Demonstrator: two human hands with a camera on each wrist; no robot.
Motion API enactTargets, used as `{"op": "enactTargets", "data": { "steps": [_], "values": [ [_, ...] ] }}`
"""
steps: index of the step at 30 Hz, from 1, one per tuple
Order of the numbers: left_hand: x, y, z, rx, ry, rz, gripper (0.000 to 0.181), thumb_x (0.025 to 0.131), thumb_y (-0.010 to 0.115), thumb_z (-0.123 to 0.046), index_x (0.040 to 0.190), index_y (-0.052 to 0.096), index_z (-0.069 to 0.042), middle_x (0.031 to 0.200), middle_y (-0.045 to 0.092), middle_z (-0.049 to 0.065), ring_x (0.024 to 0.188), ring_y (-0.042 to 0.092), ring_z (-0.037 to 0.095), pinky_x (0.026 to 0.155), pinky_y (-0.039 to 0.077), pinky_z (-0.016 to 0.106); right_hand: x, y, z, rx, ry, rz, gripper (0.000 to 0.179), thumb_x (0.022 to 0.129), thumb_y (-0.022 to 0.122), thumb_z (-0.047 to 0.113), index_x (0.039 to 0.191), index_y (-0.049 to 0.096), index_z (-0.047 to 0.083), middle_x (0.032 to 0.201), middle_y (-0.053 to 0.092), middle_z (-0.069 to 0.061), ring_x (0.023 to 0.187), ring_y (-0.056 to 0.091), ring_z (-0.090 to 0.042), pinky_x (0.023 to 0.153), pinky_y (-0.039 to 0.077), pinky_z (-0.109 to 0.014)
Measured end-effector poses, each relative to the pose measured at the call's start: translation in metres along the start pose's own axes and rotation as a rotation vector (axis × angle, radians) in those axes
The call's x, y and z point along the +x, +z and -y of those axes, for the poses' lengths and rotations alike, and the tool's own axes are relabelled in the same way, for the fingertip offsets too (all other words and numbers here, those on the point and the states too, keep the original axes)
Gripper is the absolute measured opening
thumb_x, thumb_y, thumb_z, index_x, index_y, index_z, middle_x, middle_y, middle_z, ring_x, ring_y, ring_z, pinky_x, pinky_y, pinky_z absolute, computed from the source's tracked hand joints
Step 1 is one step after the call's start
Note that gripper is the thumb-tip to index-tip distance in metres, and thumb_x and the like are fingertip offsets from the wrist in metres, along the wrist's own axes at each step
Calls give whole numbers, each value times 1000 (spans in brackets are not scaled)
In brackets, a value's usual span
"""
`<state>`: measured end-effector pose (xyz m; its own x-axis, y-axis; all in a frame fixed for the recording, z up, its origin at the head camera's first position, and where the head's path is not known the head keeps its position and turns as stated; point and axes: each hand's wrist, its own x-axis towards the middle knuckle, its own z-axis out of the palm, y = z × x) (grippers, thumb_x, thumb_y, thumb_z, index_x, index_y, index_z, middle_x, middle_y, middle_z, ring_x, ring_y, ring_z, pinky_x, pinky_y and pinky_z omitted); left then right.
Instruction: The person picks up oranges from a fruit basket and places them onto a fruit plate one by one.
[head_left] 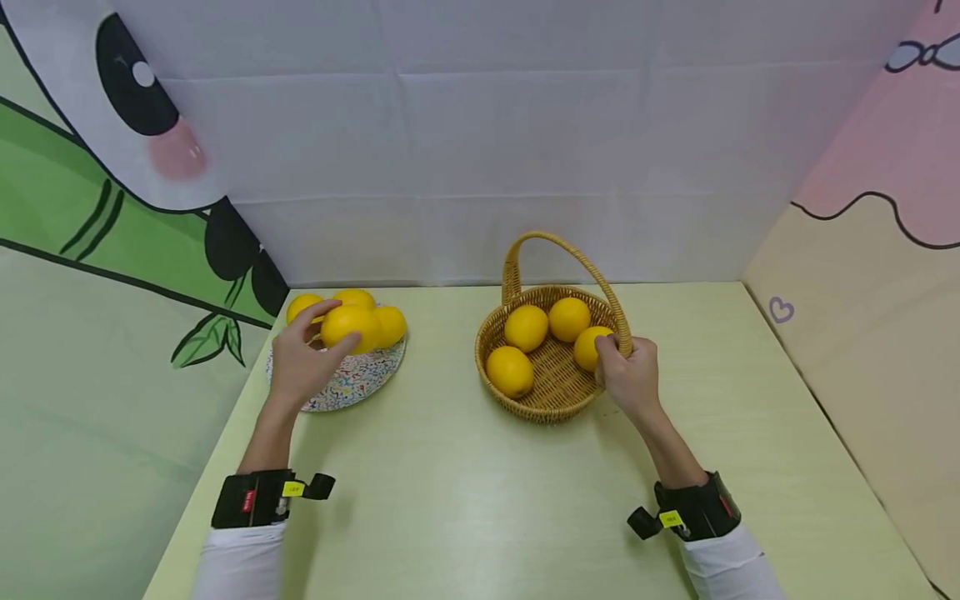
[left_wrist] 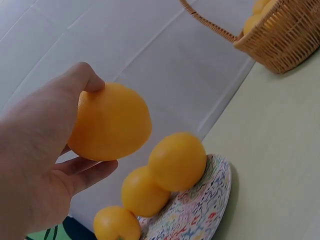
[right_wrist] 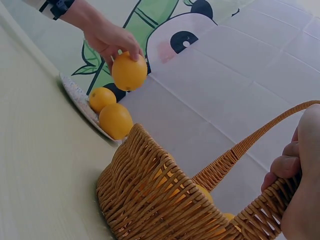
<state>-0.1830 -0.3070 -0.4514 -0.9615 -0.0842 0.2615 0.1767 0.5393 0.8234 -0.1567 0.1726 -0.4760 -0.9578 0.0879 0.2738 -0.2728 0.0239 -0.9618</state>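
My left hand (head_left: pixel 303 360) holds an orange (head_left: pixel 351 328) between thumb and fingers, raised above the speckled plate (head_left: pixel 356 382). In the left wrist view, the thumb lies on top of this orange and the fingertips (left_wrist: pixel 100 173) come round underneath. Three more oranges rest on the plate, one of them (left_wrist: pixel 177 161) near its rim. My right hand (head_left: pixel 632 377) grips the wicker basket (head_left: pixel 553 388) at the right base of its arched handle (head_left: pixel 558 242). Several oranges lie inside the basket, such as the one (head_left: pixel 510 372) at its front left.
Both plate and basket stand toward the back of the pale table (head_left: pixel 480 492), the plate left of the basket. Behind them rises a whitish cloth backdrop (head_left: pixel 465 150), with printed cartoon panels on either side. Each wrist wears a black strap.
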Motion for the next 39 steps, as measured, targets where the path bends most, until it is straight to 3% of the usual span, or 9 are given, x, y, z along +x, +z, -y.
{"op": "enactTargets", "data": {
  "steps": [9,18,29,39],
  "values": [
    [-6,-42,36,91,-180,-120,65,104,82,-39,161,62,-17,160,62,16,112,62,9,84,51,6,0,0,1,-8,22,-6,53,110,55,6,61,40,-7,47,41,7,42,35,-6,40,29,-22],
    [-3,-63,62,147,-290,-149,67,103,80,-45,162,61,-18,162,59,13,112,59,18,71,54,9,0,0,1,-6,10,-5,52,110,55,4,60,41,-4,47,40,7,41,34,-6,40,28,-22],
    [6,-71,82,192,-339,-87,71,107,74,-45,166,55,-11,167,56,24,130,60,37,73,47,4,1,0,-1,20,12,-9,52,109,55,3,59,40,-4,47,40,8,41,34,-5,40,26,-22],
    [15,-72,92,210,-414,-63,75,108,70,-49,169,52,-9,170,52,27,141,56,42,82,46,14,0,1,0,26,-10,5,53,109,55,2,59,38,-6,47,39,7,41,33,-5,39,25,-23]
  ]
}}
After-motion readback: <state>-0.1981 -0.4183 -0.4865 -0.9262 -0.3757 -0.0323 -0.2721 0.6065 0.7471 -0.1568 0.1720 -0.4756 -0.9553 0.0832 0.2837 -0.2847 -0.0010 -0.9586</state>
